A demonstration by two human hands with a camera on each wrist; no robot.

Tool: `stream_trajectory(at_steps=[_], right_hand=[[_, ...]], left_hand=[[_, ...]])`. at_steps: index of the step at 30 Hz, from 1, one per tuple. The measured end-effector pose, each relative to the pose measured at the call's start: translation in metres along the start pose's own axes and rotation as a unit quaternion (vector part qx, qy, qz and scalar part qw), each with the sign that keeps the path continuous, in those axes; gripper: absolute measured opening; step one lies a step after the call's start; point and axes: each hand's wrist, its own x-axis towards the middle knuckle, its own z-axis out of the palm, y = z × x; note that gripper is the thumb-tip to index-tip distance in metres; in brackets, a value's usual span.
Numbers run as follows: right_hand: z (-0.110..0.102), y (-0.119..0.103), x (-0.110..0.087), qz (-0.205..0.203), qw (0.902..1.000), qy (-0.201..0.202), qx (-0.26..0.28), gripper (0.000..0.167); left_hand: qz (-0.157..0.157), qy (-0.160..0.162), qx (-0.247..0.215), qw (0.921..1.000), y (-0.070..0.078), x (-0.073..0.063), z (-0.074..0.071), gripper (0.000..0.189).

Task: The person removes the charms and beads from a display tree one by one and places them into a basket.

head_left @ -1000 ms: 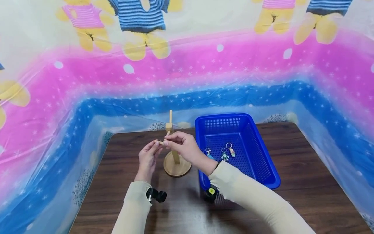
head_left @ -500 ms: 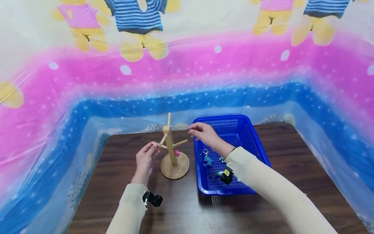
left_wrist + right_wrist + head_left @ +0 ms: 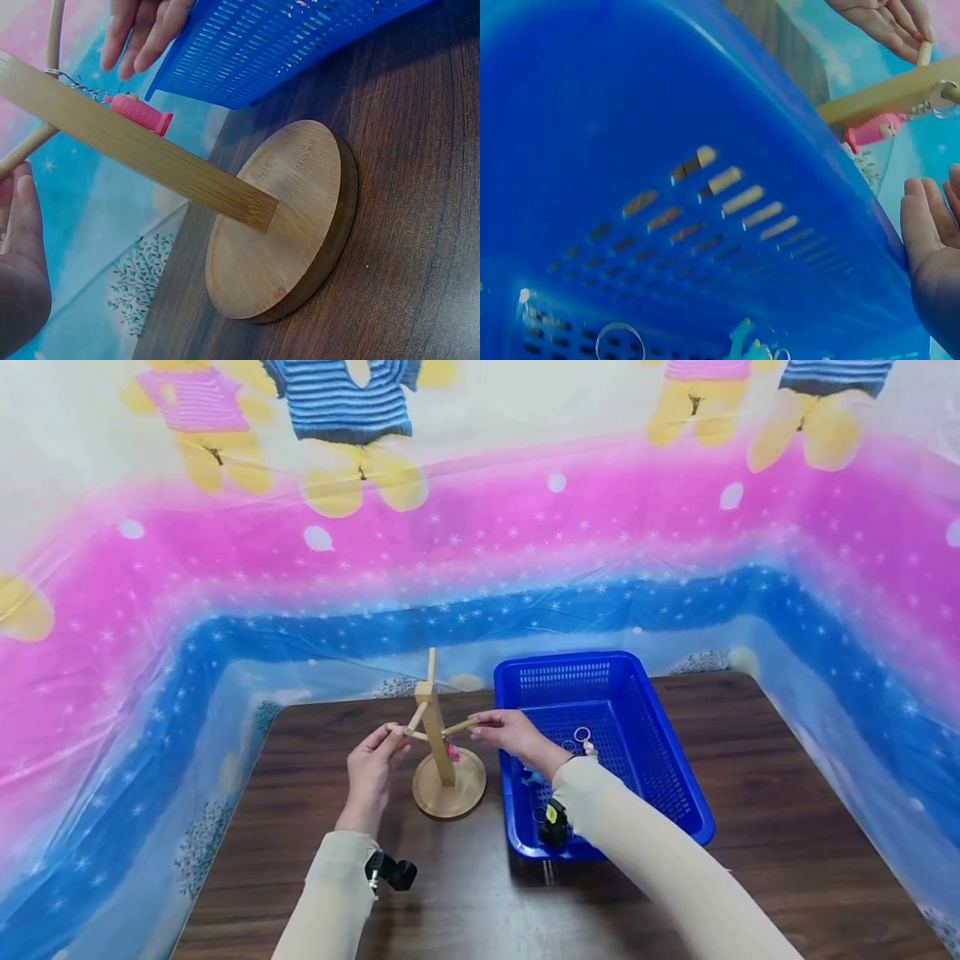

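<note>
A wooden peg stand [image 3: 437,735] with a round base [image 3: 281,225] stands on the table. My left hand [image 3: 372,766] pinches the tip of its left peg between thumb and fingers. The fingertips of my right hand [image 3: 513,733] pinch the outer end of the right peg [image 3: 457,727]. From that peg, close to the post, hangs a pink figure keychain [image 3: 141,114] by its metal ring and chain. In the right wrist view, my left hand [image 3: 889,22] shows beyond the post, at the peg's end.
A blue perforated basket [image 3: 682,777] stands right of the peg stand, under my right forearm. Inside lie several keychains, among them a pale figure with a ring [image 3: 589,747] and a blue figure [image 3: 742,341]. A patterned cloth [image 3: 480,560] hangs behind the table [image 3: 300,827].
My right hand left the left peg, swung right past the stand, then came back left and down onto the right peg's end. The pink keychain came into view. My left hand stays at its peg.
</note>
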Motion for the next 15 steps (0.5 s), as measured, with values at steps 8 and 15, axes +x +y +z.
stream_trajectory(at_steps=[8,15], right_hand=[[0.0077,0.0,0.0052,0.029,0.9991,0.001,0.031,0.035],[0.0083,-0.0044,0.0087,0.033,0.9986,-0.008,0.039,0.037]], left_hand=[[-0.002,0.006,0.016,0.9999,0.0009,-0.0019,-0.0023,0.018],[-0.004,0.003,0.017,0.9998,-0.0001,0.0005,0.0002,0.029]])
